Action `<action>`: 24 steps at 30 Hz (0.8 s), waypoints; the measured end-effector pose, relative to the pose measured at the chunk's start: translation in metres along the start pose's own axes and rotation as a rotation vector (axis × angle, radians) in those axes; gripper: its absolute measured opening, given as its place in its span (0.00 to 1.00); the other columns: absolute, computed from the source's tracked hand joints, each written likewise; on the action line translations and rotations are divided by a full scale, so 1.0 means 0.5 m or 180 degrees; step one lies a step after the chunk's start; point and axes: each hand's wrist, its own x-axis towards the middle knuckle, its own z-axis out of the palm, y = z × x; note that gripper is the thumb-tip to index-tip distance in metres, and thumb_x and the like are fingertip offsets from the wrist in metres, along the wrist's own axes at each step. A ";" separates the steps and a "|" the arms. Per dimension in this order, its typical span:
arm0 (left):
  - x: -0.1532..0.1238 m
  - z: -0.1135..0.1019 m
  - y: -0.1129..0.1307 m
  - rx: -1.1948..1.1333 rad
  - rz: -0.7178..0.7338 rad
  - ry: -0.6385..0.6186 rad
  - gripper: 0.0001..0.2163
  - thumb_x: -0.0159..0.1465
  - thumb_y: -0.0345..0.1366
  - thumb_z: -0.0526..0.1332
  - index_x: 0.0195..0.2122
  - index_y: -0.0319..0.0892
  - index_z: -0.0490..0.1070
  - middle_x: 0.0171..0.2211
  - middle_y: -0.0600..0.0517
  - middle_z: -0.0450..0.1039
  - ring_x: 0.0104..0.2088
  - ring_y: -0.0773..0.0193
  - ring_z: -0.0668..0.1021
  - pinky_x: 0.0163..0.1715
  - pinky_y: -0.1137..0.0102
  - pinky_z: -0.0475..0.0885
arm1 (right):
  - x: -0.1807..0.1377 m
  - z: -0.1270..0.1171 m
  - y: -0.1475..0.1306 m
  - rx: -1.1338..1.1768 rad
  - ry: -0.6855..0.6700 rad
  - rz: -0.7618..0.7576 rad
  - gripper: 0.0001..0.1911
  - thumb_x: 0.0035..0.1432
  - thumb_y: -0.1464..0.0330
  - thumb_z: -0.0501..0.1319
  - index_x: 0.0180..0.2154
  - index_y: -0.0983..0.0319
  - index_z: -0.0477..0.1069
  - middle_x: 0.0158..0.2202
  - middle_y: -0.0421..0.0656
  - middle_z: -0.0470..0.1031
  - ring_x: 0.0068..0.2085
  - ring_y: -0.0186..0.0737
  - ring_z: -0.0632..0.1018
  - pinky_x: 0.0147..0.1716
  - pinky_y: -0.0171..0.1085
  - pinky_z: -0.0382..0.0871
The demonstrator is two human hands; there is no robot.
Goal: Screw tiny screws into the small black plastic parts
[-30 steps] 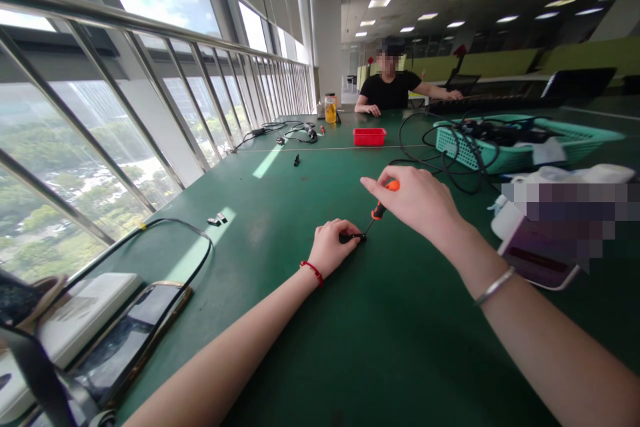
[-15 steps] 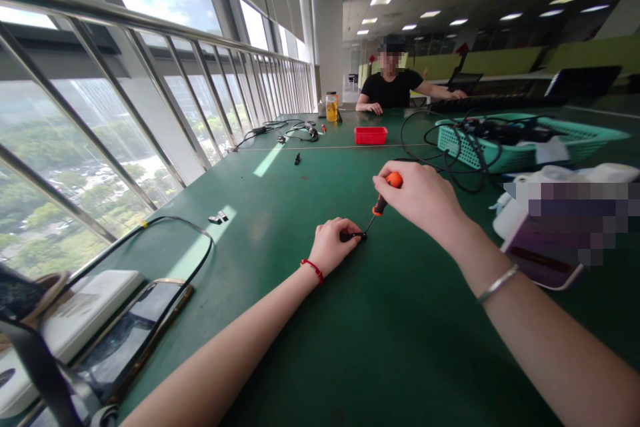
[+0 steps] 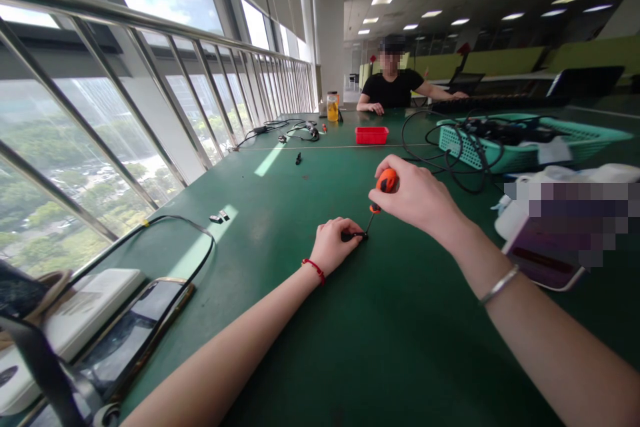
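Observation:
Near the middle of the green table (image 3: 280,240), my left hand (image 3: 334,241) pinches a small black part (image 3: 356,236) and holds it down on the surface. What kind of part it is I cannot make out, since the fingers hide much of it. My right hand (image 3: 415,190) is closed round the orange and black handle of a screwdriver (image 3: 385,181). Its thin shaft slants down to the left, and the tip meets the right end of the black part, just past my left fingertips.
Right: a teal basket (image 3: 505,157) of black cables, a white-edged device (image 3: 543,263). Further back: a red tray (image 3: 371,136), a yellow-filled jar (image 3: 333,107), a seated person (image 3: 393,88). Left: small metal pieces (image 3: 219,217), a white power strip (image 3: 95,310), a phone (image 3: 135,323), a railing.
My right hand has shifted its grip on the screwdriver handle, the fingers opening a little and the handle standing slightly more upright. My left hand and the black part stay put.

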 end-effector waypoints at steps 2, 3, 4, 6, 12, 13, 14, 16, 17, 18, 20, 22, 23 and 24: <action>0.000 0.001 0.000 -0.0003 0.0003 0.0005 0.05 0.56 0.33 0.61 0.33 0.44 0.74 0.33 0.54 0.74 0.37 0.63 0.74 0.41 0.67 0.69 | 0.000 0.000 0.000 -0.0051 -0.0012 0.0019 0.12 0.50 0.55 0.56 0.30 0.56 0.66 0.25 0.39 0.71 0.26 0.39 0.69 0.23 0.34 0.53; -0.001 0.001 0.000 -0.0005 0.0004 0.0009 0.05 0.56 0.33 0.61 0.33 0.44 0.75 0.33 0.54 0.74 0.37 0.63 0.74 0.41 0.67 0.69 | 0.000 -0.001 0.000 -0.0075 -0.0015 0.0041 0.15 0.52 0.52 0.54 0.27 0.56 0.66 0.23 0.39 0.70 0.25 0.39 0.69 0.23 0.34 0.53; -0.001 0.002 -0.001 -0.0008 0.0000 0.0010 0.05 0.56 0.33 0.61 0.33 0.44 0.75 0.33 0.54 0.74 0.37 0.63 0.74 0.41 0.67 0.69 | 0.000 -0.001 0.001 -0.0088 -0.0012 0.0057 0.18 0.54 0.51 0.52 0.25 0.57 0.66 0.22 0.40 0.70 0.25 0.40 0.69 0.23 0.34 0.52; 0.000 0.002 -0.001 -0.0021 -0.0011 0.0002 0.05 0.56 0.33 0.61 0.33 0.44 0.75 0.33 0.54 0.74 0.37 0.63 0.74 0.41 0.67 0.69 | 0.000 -0.001 0.002 -0.0073 0.0029 0.0059 0.18 0.55 0.52 0.50 0.24 0.57 0.67 0.22 0.41 0.70 0.26 0.40 0.69 0.23 0.35 0.52; 0.000 0.000 -0.001 -0.0017 0.0008 0.0009 0.05 0.56 0.33 0.61 0.33 0.44 0.74 0.33 0.54 0.74 0.38 0.62 0.74 0.42 0.67 0.68 | 0.001 0.002 0.003 0.0088 0.0048 0.0008 0.09 0.48 0.60 0.58 0.32 0.56 0.67 0.26 0.38 0.73 0.25 0.37 0.69 0.23 0.33 0.54; 0.000 0.001 -0.001 -0.0012 0.0006 0.0009 0.04 0.56 0.33 0.61 0.33 0.44 0.74 0.33 0.54 0.74 0.38 0.62 0.74 0.42 0.67 0.68 | 0.001 0.002 0.003 0.0071 0.0015 0.0010 0.11 0.49 0.57 0.57 0.31 0.56 0.67 0.25 0.39 0.72 0.25 0.37 0.69 0.23 0.34 0.54; 0.001 0.001 0.000 -0.0010 0.0003 0.0005 0.04 0.56 0.33 0.61 0.33 0.44 0.74 0.33 0.54 0.74 0.37 0.62 0.74 0.42 0.67 0.68 | 0.001 0.002 0.003 0.0045 -0.0013 0.0022 0.14 0.50 0.53 0.56 0.29 0.56 0.67 0.24 0.39 0.72 0.25 0.38 0.69 0.22 0.34 0.53; 0.001 0.002 0.000 -0.0012 -0.0006 0.0000 0.05 0.56 0.33 0.61 0.33 0.44 0.74 0.33 0.54 0.74 0.37 0.62 0.74 0.42 0.67 0.69 | 0.001 0.002 0.003 0.0018 -0.0051 0.0050 0.20 0.53 0.49 0.52 0.24 0.57 0.67 0.22 0.41 0.70 0.25 0.39 0.69 0.22 0.35 0.53; 0.001 0.002 0.000 -0.0017 -0.0012 -0.0002 0.05 0.56 0.33 0.61 0.33 0.44 0.75 0.33 0.54 0.74 0.38 0.62 0.74 0.42 0.67 0.69 | 0.001 0.002 0.003 0.0029 -0.0054 0.0052 0.21 0.55 0.49 0.51 0.23 0.58 0.67 0.22 0.42 0.70 0.25 0.39 0.69 0.22 0.35 0.54; 0.001 0.002 0.000 -0.0022 -0.0017 0.0000 0.05 0.56 0.33 0.61 0.33 0.44 0.75 0.33 0.54 0.74 0.38 0.63 0.74 0.42 0.67 0.69 | 0.001 0.002 0.003 0.0050 -0.0048 0.0047 0.20 0.55 0.52 0.51 0.24 0.58 0.67 0.22 0.41 0.71 0.25 0.39 0.69 0.22 0.34 0.54; 0.001 0.002 0.001 -0.0025 -0.0023 0.0001 0.05 0.56 0.33 0.61 0.33 0.44 0.75 0.33 0.54 0.74 0.38 0.63 0.74 0.41 0.67 0.69 | 0.001 0.002 0.003 0.0084 -0.0017 0.0042 0.12 0.53 0.57 0.54 0.27 0.57 0.68 0.24 0.40 0.72 0.26 0.38 0.69 0.22 0.34 0.54; 0.000 0.001 0.001 -0.0017 -0.0017 -0.0003 0.05 0.56 0.33 0.61 0.33 0.44 0.75 0.33 0.54 0.74 0.37 0.63 0.74 0.41 0.67 0.69 | 0.002 0.002 0.002 0.0120 -0.0003 0.0055 0.07 0.49 0.61 0.57 0.31 0.56 0.67 0.25 0.38 0.72 0.26 0.37 0.69 0.23 0.33 0.55; 0.000 0.000 0.002 -0.0011 -0.0011 -0.0007 0.05 0.56 0.33 0.61 0.33 0.44 0.75 0.33 0.54 0.74 0.37 0.63 0.74 0.41 0.67 0.69 | 0.002 0.002 0.002 0.0148 -0.0021 0.0055 0.09 0.47 0.61 0.58 0.32 0.56 0.67 0.26 0.37 0.73 0.26 0.37 0.70 0.23 0.33 0.55; 0.000 0.000 0.002 -0.0004 -0.0007 -0.0011 0.05 0.56 0.33 0.61 0.33 0.44 0.75 0.33 0.54 0.74 0.37 0.62 0.74 0.41 0.67 0.68 | 0.003 0.003 0.002 0.0175 -0.0053 0.0049 0.10 0.47 0.60 0.58 0.33 0.56 0.66 0.26 0.37 0.73 0.26 0.37 0.70 0.23 0.33 0.55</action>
